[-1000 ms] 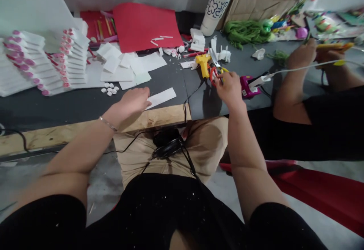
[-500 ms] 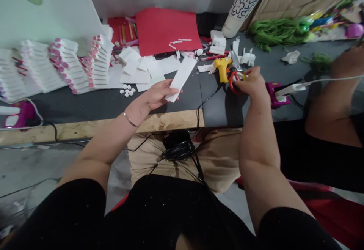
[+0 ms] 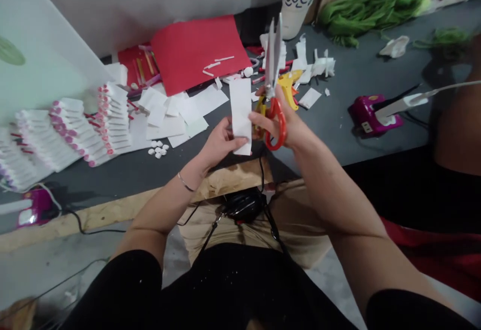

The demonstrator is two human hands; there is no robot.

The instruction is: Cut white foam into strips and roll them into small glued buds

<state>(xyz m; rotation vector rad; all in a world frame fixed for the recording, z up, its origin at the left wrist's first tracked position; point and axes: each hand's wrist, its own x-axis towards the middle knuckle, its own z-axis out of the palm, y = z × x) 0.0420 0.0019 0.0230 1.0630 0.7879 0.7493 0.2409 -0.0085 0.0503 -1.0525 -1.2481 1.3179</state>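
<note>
My left hand (image 3: 221, 142) pinches the lower end of a white paper strip (image 3: 241, 107), which stands upright above the table edge. In my right hand (image 3: 287, 122) is a pair of scissors (image 3: 274, 59) with red-orange handles; the blades point up and away, slightly parted. The fingers of my right hand also reach the strip's right edge. Just behind that hand lies a yellow glue gun (image 3: 289, 84), partly covered. White paper pieces (image 3: 165, 119) and a small cluster of white pellets (image 3: 158, 148) lie left of my left hand.
Rows of white bundles with pink tips (image 3: 71, 129) stand at left. Behind are red sheets (image 3: 199, 49) and a white bottle (image 3: 298, 4). Green yarn (image 3: 368, 12) lies at back right. Magenta power sockets (image 3: 370, 114) stand right, near another person's arm (image 3: 458, 119).
My right hand has lifted the scissors off the table and brought them left beside the paper strip. The strip has turned more upright. The view has shifted.
</note>
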